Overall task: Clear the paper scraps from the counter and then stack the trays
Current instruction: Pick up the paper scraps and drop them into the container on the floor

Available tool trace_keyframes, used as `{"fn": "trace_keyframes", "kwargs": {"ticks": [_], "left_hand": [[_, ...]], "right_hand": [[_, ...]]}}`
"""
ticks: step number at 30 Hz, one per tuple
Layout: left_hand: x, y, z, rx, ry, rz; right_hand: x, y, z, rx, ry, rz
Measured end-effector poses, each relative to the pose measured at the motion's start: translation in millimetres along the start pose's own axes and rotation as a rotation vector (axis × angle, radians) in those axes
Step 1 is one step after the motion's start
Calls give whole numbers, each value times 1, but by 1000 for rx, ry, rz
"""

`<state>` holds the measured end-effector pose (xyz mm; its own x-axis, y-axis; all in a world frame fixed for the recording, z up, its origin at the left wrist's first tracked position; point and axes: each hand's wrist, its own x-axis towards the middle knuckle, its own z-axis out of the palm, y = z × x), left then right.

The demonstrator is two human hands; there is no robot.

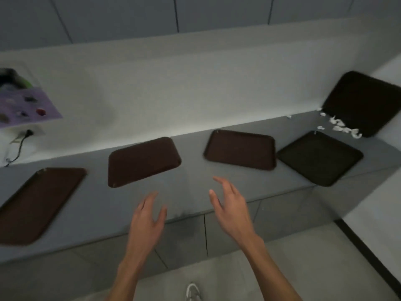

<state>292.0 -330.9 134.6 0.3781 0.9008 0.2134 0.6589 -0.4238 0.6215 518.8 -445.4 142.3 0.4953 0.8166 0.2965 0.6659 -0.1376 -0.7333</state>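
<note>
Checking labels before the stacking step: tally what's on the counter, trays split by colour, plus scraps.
Brown trays: 3 (far-left tray, centre-left tray, centre-right tray)
Darker trays: 2 (right tray, far-right tray)
Paper scraps: 1 cluster, pieces too small to count
Total: 5 trays, 1 scrap cluster
</note>
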Motion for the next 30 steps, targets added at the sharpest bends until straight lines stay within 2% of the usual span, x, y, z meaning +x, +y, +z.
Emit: {"fn": "trace_keyframes", "kwargs": {"ticks": [6,19,30], "left_hand": [[61,65,73,-73,-134,89],[213,215,255,-205,-333,307],[263,359,400,-156,-464,431]], "right_hand": [[32,68,-67,-54,164,102],[134,205,-202,-166,393,360],[163,330,-309,-165,471,514]]}}
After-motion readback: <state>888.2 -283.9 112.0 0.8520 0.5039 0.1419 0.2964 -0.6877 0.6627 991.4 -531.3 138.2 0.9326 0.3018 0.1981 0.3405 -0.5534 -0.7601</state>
